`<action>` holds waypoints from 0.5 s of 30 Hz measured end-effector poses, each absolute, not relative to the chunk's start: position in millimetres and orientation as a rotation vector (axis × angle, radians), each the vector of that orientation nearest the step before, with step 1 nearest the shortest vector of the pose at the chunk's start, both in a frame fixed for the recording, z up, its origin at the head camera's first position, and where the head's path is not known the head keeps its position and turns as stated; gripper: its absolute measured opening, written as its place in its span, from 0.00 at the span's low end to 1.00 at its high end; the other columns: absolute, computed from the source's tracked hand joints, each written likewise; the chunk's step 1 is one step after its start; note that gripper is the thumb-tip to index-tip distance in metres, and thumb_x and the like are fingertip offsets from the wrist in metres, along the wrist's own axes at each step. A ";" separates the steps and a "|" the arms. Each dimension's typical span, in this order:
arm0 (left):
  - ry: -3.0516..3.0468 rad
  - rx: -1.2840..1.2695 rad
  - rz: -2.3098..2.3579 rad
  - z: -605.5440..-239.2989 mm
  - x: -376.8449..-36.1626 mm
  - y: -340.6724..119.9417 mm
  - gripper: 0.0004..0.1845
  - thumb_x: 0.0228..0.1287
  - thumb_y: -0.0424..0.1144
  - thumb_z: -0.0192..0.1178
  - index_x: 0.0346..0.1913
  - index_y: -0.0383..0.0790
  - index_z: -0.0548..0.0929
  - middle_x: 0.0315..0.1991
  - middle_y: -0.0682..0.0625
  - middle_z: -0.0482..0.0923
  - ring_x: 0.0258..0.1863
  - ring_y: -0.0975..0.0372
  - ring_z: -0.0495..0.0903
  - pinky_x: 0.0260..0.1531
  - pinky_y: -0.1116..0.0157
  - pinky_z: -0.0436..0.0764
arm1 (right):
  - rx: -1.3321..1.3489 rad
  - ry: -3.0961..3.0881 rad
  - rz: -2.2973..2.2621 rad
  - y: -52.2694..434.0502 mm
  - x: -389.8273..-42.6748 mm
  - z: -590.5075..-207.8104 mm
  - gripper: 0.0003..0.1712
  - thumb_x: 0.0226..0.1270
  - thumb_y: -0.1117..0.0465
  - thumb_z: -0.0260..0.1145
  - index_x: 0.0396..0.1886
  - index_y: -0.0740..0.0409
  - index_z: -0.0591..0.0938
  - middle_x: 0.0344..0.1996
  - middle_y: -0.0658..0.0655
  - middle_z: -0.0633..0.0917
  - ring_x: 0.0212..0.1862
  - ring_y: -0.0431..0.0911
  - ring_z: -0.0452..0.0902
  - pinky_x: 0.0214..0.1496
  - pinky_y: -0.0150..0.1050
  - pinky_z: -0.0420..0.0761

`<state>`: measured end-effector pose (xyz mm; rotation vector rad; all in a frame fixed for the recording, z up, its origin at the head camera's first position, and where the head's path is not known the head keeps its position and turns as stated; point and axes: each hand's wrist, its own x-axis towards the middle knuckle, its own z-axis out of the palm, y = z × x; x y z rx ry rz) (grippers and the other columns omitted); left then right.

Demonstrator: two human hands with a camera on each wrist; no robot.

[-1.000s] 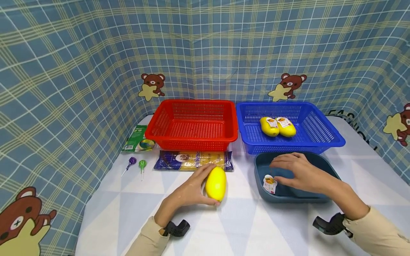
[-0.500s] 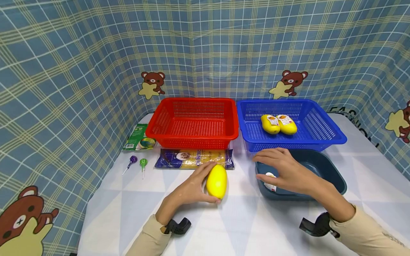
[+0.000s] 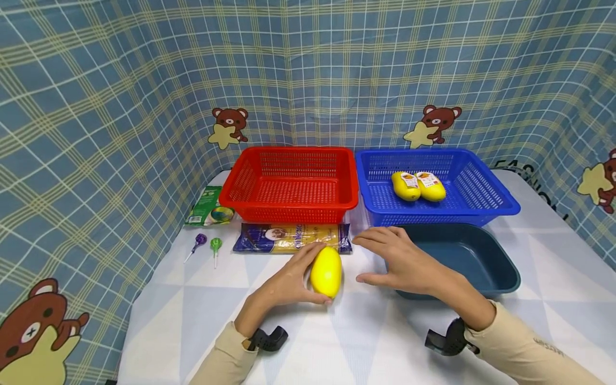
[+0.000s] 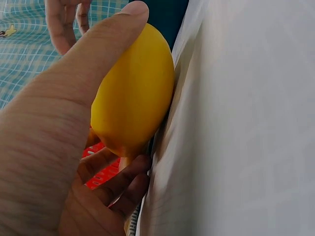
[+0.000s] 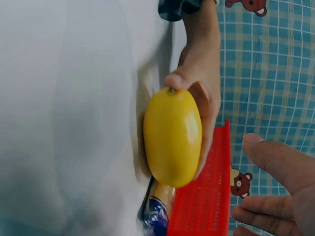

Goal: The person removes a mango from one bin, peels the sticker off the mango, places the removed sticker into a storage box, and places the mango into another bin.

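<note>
The left hand (image 3: 289,283) grips the yellow mango (image 3: 326,271) on the worktop (image 3: 366,342); the right hand (image 3: 404,262), fingers spread, hovers just beside it, pasta packet (image 3: 289,238) behind.

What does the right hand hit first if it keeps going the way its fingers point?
Most likely the yellow mango that the left hand holds on the table. The right hand points left at it, open; height is hard to judge.

A blue cloth (image 3: 120,107) checked in white and pale yellow hangs as a wall behind and on both sides of the bench (image 3: 192,305). Brown cartoon bears holding yellow stars (image 3: 230,127) are printed on it. The bench wears a white cover with pale grey triangles, evenly lit.
</note>
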<state>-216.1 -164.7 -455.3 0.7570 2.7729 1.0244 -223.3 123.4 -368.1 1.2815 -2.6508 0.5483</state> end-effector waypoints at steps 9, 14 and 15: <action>2.772 0.784 1.031 -455.6 -216.8 -165.0 0.66 0.40 0.68 0.76 0.81 0.55 0.51 0.79 0.55 0.48 0.74 0.56 0.56 0.67 0.47 0.65 | 1.301 -2.648 0.512 107.0 -227.4 -379.2 0.45 0.57 0.36 0.73 0.68 0.57 0.77 0.65 0.55 0.77 0.68 0.55 0.66 0.64 0.58 0.63; 2.762 0.785 1.039 -456.2 -217.1 -165.8 0.66 0.40 0.69 0.76 0.81 0.56 0.50 0.79 0.56 0.48 0.74 0.57 0.56 0.67 0.48 0.65 | 1.298 -2.668 0.520 99.7 -227.5 -386.5 0.46 0.54 0.37 0.76 0.68 0.56 0.77 0.65 0.53 0.77 0.68 0.54 0.65 0.64 0.60 0.61; 2.762 0.792 1.042 -456.4 -217.0 -166.0 0.66 0.40 0.69 0.76 0.81 0.56 0.50 0.79 0.56 0.48 0.74 0.57 0.56 0.67 0.48 0.65 | 1.298 -2.669 0.520 98.3 -227.3 -387.9 0.46 0.53 0.37 0.77 0.67 0.56 0.77 0.65 0.53 0.77 0.68 0.54 0.65 0.65 0.61 0.61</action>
